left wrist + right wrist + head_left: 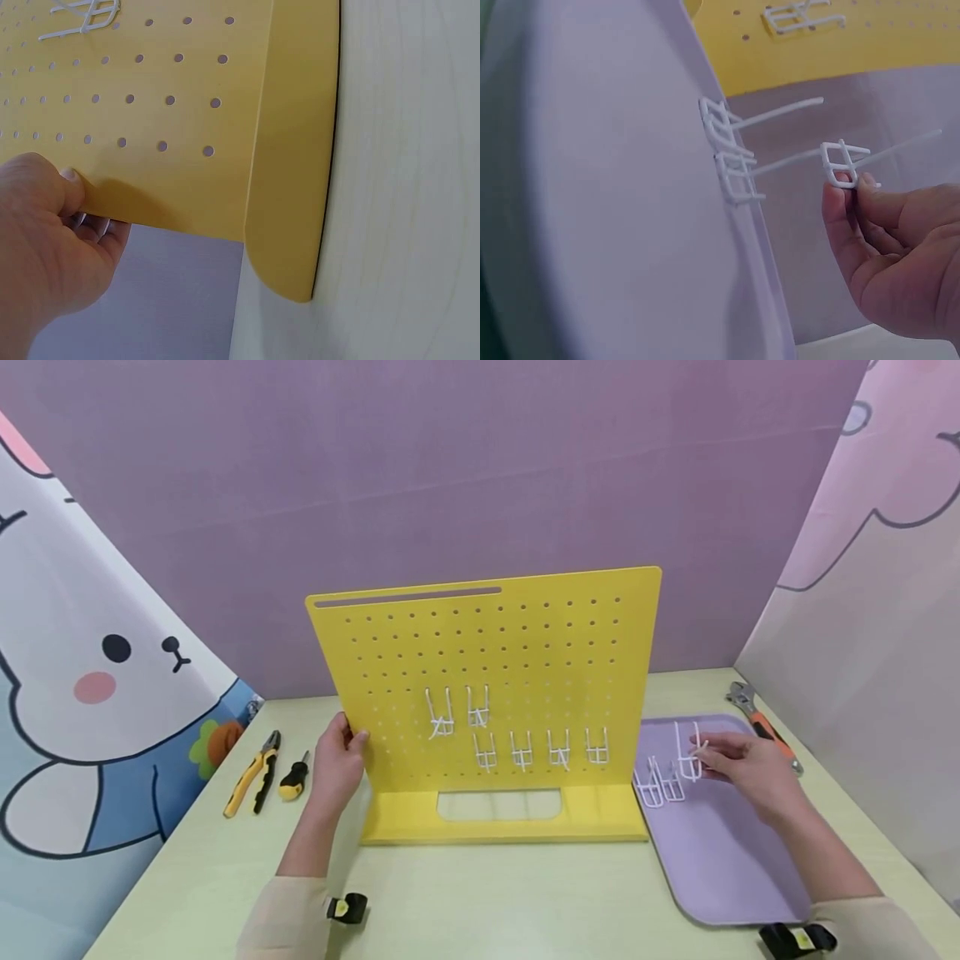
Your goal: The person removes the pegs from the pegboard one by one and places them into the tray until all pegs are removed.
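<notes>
To the right of the yellow pegboard, the right hand pinches a white wire hook between thumb and fingertips; the hook sits at the fingertips, on the hand's side nearer the pegboard and apart from it. Just right of the pegboard, two more hooks lie in the purple tray. At the pegboard's left edge, the left hand grips with its thumb on the front, fingers behind. Six mounted hooks hang on the pegboard's face. Left of the pegboard lie pliers and a screwdriver.
</notes>
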{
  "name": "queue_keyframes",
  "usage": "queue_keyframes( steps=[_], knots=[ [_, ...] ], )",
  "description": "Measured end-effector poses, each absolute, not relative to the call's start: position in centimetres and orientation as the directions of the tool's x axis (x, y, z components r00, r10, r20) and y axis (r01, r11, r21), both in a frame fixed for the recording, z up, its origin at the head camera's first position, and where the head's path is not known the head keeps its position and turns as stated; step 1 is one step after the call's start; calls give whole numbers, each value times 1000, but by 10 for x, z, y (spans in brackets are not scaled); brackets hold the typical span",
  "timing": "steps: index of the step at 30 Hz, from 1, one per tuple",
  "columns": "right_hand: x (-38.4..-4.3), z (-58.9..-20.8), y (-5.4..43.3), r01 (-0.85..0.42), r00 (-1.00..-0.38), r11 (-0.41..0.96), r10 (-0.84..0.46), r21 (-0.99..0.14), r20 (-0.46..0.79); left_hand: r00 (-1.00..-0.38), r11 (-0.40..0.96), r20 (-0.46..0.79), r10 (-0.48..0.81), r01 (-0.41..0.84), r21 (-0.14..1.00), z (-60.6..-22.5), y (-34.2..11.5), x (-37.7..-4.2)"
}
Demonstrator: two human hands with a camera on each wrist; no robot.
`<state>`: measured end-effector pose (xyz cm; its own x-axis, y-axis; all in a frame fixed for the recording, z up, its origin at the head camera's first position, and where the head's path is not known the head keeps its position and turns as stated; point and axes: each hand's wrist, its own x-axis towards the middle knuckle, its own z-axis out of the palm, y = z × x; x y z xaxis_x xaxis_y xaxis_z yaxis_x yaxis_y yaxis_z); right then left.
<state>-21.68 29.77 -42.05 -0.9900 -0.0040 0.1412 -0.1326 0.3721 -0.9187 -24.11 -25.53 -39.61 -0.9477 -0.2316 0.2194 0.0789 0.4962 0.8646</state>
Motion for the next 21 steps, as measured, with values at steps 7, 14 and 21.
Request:
queue_keyframes(
  steps=[7, 14, 21],
  knots=[
    [-216, -425, 301, -51, -998, 439, 17, -897, 65, -948, 505, 221, -230, 78, 860, -395, -255, -241],
    [-218, -431, 305, 70, -997, 484, 20, -872, -69, -953, 491, 203, -226, 68, 868, -394, -255, -240],
    [-221, -436, 308, 124, -992, 495, 28, -860, -127, -951, 482, 204, -231, 70, 873, -395, -255, -241]
  ],
)
